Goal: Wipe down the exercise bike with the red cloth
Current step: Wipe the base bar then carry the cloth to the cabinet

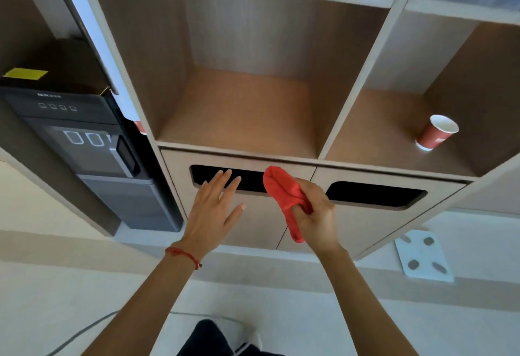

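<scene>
The right hand (316,212) clamped the red cloth (285,195), its fingers hidden beneath; the left hand (215,209) beside the cloth spread its fingers (225,179) apart.

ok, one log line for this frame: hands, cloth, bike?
right hand: grips crumpled red cloth | left hand: open, at cabinet front | exercise bike: not in view
</scene>
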### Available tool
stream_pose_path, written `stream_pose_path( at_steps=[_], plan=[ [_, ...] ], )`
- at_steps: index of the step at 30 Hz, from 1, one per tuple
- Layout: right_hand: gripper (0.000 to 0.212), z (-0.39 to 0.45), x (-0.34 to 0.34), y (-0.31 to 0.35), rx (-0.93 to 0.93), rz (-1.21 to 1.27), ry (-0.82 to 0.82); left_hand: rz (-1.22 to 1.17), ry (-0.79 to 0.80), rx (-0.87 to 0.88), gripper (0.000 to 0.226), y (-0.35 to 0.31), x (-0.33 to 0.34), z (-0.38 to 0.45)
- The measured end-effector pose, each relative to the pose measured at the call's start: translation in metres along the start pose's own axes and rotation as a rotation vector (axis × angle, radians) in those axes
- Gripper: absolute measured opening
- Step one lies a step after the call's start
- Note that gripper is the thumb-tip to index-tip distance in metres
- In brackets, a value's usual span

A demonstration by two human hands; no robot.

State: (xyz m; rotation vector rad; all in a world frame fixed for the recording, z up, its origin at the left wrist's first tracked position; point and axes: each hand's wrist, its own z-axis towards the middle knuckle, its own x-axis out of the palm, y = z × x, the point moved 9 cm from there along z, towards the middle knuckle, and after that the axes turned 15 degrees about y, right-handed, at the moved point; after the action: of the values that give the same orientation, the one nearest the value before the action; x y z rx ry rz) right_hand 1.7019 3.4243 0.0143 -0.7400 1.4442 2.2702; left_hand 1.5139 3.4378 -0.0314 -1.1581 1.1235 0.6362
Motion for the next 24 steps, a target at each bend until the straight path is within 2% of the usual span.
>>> stream_pose_path(
  at_steps=[11, 17, 24],
  plan=[
    [0.039, 0.112, 0.003, -0.029, -0.079, -0.154, -0.026, 0.015, -0.031, 0.088, 0.059, 0.038, -0.035, 0.108],
    [0.044, 0.166, 0.034, -0.031, -0.179, -0.441, -0.008, 0.022, 0.0, 0.106, 0.061, 0.072, -0.044, 0.151],
    [0.043, 0.197, 0.079, -0.07, -0.108, -0.582, 0.096, 0.034, 0.059, 0.051, 0.06, 0.106, -0.03, 0.175]
  ],
)
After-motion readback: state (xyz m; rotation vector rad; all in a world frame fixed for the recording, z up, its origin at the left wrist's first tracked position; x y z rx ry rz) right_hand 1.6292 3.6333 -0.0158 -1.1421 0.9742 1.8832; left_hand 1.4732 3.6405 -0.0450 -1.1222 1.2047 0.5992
